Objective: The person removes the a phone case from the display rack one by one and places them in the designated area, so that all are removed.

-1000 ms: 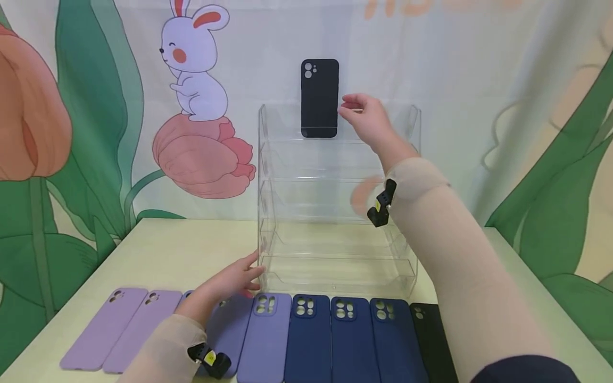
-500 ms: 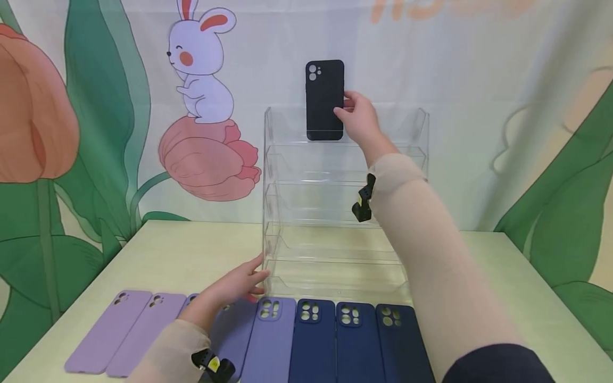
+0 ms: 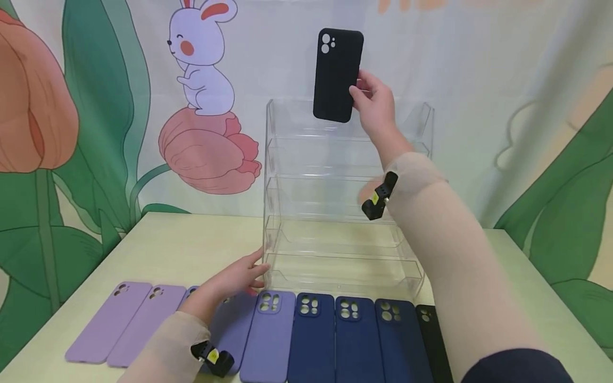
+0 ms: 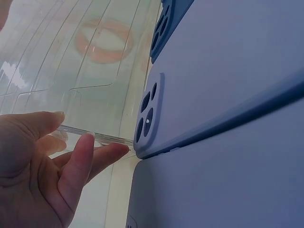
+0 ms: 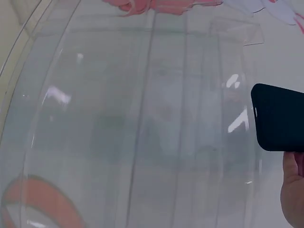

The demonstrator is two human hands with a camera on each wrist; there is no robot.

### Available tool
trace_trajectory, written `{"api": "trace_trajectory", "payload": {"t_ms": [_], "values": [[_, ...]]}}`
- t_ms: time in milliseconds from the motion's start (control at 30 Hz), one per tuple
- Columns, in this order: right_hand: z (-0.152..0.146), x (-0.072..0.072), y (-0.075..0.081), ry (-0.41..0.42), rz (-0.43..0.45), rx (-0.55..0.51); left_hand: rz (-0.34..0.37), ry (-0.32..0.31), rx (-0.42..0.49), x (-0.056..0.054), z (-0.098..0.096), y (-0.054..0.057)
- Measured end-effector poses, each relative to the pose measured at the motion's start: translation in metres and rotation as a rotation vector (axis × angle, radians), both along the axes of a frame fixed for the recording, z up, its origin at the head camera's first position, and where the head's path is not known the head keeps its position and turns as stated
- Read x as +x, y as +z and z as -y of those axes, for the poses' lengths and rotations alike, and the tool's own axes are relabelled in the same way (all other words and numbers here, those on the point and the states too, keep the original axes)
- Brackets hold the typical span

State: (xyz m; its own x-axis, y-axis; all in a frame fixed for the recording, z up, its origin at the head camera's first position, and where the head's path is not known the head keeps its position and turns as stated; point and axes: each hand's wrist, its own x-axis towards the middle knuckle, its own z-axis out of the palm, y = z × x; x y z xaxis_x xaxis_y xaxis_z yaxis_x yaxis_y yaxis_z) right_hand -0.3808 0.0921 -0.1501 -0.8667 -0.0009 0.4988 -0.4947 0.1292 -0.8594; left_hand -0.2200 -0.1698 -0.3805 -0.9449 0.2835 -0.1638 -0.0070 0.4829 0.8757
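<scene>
In the head view my right hand pinches a black phone case by its right edge, thumb in front. The case tilts slightly and is raised over the top tier of a clear acrylic display rack. The right wrist view catches the lower end of the black phone case and part of the hand. My left hand is at the rack's lower left side. In the left wrist view, the left hand has its thumb and fingers on either side of the rack's clear side panel.
Along the table's front lies a row of phone cases: lilac, purple, navy blue and one black case partly behind the right sleeve. A printed curtain hangs behind the table.
My right hand has taken hold of the black case, which stood in the rack's top tier, and lifted it up and slightly right. The left hand stays at the rack's side.
</scene>
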Motion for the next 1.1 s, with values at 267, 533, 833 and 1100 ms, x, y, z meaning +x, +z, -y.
{"api": "trace_trajectory", "payload": {"t_ms": [267,533,833,1100], "values": [[-0.025,0.040,-0.012,0.082,0.037,0.035,0.010,-0.016,-0.016,0.000,0.002,0.002],[-0.060,0.073,-0.042,0.050,0.103,0.129,0.019,-0.043,-0.023,-0.003,0.001,0.004],[-0.081,0.092,-0.068,0.076,0.113,0.127,0.016,-0.045,-0.011,-0.005,0.007,0.008],[-0.102,0.113,-0.093,0.097,0.144,0.176,-0.012,-0.037,-0.014,-0.003,0.002,0.001]]}}
